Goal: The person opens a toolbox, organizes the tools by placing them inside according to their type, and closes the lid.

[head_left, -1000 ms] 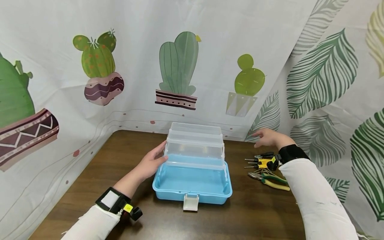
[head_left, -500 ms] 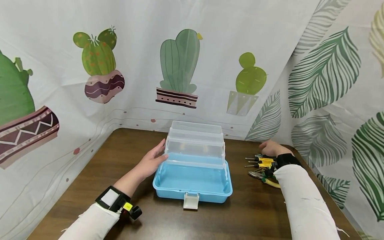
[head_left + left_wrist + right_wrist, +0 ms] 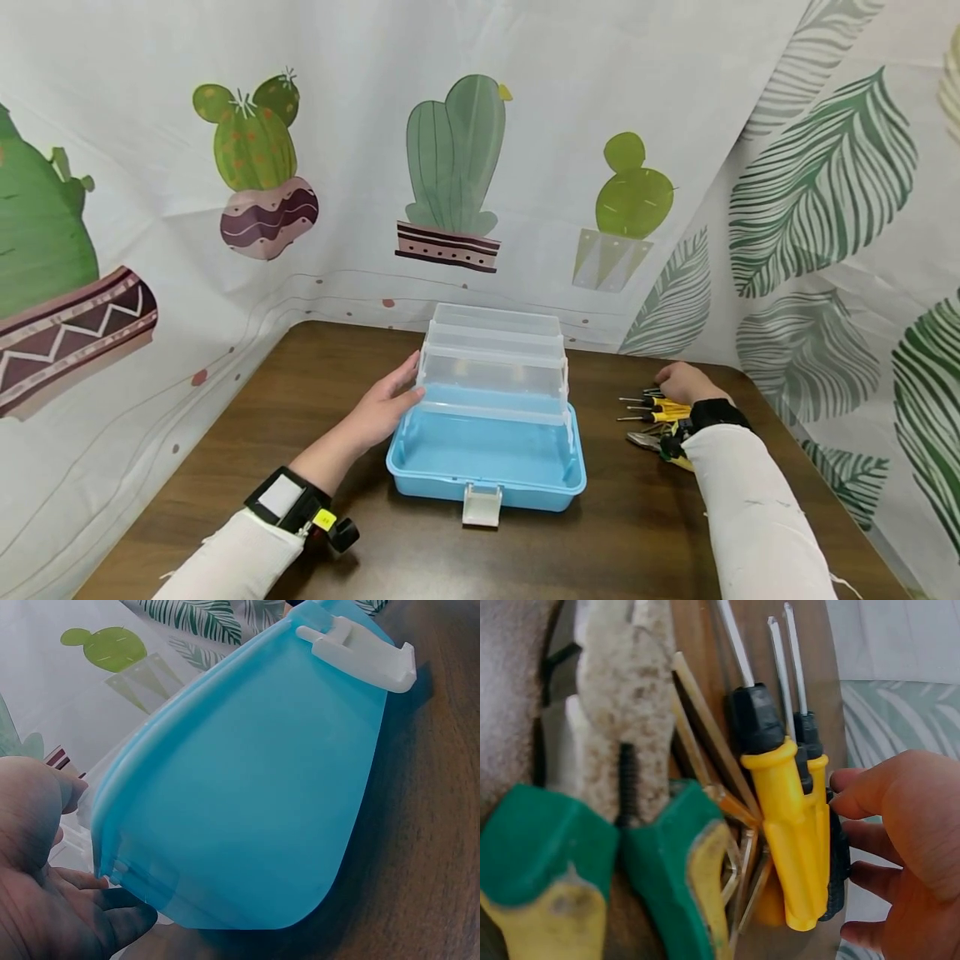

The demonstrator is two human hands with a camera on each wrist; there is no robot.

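Observation:
A blue toolbox (image 3: 423,485) with raised clear tiered trays (image 3: 492,368) stands on the table, its white latch (image 3: 482,506) hanging at the front. My left hand (image 3: 382,410) rests against its left side, thumb on the lowest tray's edge; in the left wrist view the fingers touch the blue corner. My right hand (image 3: 686,383) is at the tools to the right. Its slightly bent, spread fingertips (image 3: 847,802) are right at the black handle of a screwdriver (image 3: 838,862), beside several yellow-handled screwdrivers (image 3: 787,832). Its shaft shows only partly.
Pliers with green and yellow handles (image 3: 544,900) and brass-coloured rods (image 3: 716,739) lie on the near side of the screwdrivers. A printed cloth (image 3: 352,167) hangs behind the wooden table (image 3: 405,558) and along its right side.
My right hand has come down from above the table's back right onto the black-handled screwdriver, and its forearm swung inward over the pliers. The left hand and toolbox stay in place.

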